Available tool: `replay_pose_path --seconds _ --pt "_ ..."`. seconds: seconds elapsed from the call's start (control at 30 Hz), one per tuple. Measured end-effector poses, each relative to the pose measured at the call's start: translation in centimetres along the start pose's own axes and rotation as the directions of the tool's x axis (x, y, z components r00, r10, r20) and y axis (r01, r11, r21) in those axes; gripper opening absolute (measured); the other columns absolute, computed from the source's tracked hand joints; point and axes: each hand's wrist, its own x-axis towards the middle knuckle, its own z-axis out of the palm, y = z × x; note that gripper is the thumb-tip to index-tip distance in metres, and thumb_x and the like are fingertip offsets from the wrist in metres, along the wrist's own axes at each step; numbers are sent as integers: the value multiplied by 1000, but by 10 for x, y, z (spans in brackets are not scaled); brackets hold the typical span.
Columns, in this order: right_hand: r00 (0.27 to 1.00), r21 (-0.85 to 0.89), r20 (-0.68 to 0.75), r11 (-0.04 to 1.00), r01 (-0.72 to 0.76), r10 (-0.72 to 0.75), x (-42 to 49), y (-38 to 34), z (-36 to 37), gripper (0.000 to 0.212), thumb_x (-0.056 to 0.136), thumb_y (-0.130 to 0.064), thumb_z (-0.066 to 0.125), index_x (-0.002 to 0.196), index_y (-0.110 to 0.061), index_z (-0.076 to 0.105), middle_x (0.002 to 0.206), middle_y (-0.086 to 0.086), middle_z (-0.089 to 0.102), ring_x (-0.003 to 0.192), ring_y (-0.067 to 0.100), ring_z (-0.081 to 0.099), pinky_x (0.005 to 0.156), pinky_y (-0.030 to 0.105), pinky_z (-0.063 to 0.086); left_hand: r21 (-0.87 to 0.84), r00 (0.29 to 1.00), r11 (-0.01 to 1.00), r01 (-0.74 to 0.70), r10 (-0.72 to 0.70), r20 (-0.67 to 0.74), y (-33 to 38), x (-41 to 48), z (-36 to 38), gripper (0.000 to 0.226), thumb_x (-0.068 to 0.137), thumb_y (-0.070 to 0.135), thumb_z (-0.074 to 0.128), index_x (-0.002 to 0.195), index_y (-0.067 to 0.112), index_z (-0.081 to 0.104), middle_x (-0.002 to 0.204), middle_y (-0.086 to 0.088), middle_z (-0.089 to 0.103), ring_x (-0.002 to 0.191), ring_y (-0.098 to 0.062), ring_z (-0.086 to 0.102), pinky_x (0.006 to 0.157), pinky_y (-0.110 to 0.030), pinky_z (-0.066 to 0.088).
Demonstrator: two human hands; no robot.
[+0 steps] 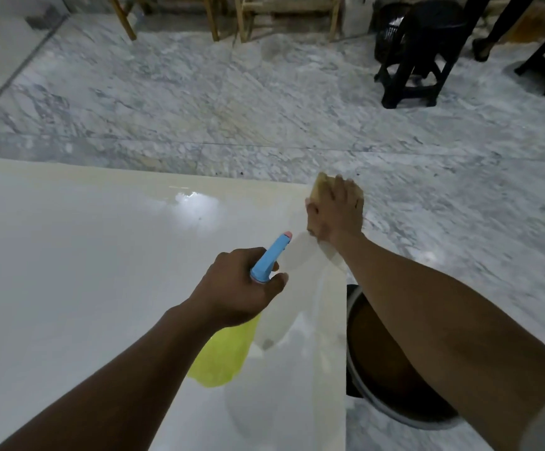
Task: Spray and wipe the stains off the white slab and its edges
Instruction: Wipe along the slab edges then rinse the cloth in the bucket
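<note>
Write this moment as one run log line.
left hand: grips spray bottle | right hand: holds sponge | place: far right corner of white slab

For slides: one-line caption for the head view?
Right hand holds sponge on slab corner; left hand holds spray bottle.

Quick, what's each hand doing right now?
Left hand: grips the spray bottle at its neck.
Right hand: holds the sponge at the slab corner.

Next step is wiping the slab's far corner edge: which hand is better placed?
Right. The right hand holds the tan sponge against the white slab at its far corner; the left hand grips the blue-headed yellow spray bottle.
</note>
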Motion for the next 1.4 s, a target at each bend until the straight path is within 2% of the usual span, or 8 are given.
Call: replay_pose_path --seconds 0.13,0.37,0.7,0.83,1.17,1.27,1.33,1.4 --pt "994 12 -105 1000 28 -26 -6 1 23 63 100 -49 23 155 -20 14 164 12 12 151 35 4 121 55 9 5 1000 1000 -6 6 10 -4 2 5 17 91 43 71 89 27 64 84 0 72 78 -24 67 73 -36 53" --pt "993 -10 -108 999 42 -43 -80 1 40 64 100 -47 21 157 -18 14 166 8 9 152 29 2 122 52 11 20 999 1000 -18 18 26 -12 -17 12 22 90 47 69 90 26 65 83 1 72 77 -23 67 71 -37 54" --pt "998 41 -57 999 2 0 -297 -7 66 64 100 -50 9 157 -24 0 166 2 -6 152 23 -12 123 51 6 -15 996 996 -83 84 9 -35 -142 31 17 89 40 74 86 26 65 83 -2 72 78 -25 68 71 -32 51" --pt "998 30 -45 999 -34 36 -403 -12 84 63 101 -51 10 157 -25 -1 166 2 -5 152 23 -11 123 50 4 -15 992 993 -115 116 42 -62 -225 48 21 89 39 73 81 22 64 80 -5 73 77 -29 69 75 -41 57" --pt "988 78 -151 997 24 -12 -596 -10 126 59 102 -44 17 152 -18 33 161 6 26 152 29 13 118 53 27 -12 987 993 -114 114 116 -102 -351 84 26 89 39 72 80 15 65 79 -4 73 81 -28 69 78 -43 55" --pt "981 167 -191 984 68 -35 -634 -5 135 54 95 -23 51 148 -18 41 159 3 31 150 28 19 114 50 34 -17 985 992 -122 123 122 -98 -366 82 26 89 39 71 81 16 66 79 -4 73 81 -28 69 77 -42 55" --pt "984 198 -166 976 93 -60 -650 -2 140 58 91 -16 62 146 -20 44 157 1 36 148 27 25 105 45 46 -15 984 992 -128 129 119 -94 -368 81 26 89 40 71 81 16 66 79 -4 73 81 -27 69 75 -41 55" --pt "991 282 -124 956 85 -52 -661 2 122 48 97 -21 57 143 -27 47 148 2 50 137 27 46 88 34 57 -13 983 991 -137 137 119 -88 -370 77 24 89 41 71 81 19 65 80 -1 73 81 -25 69 75 -39 54"
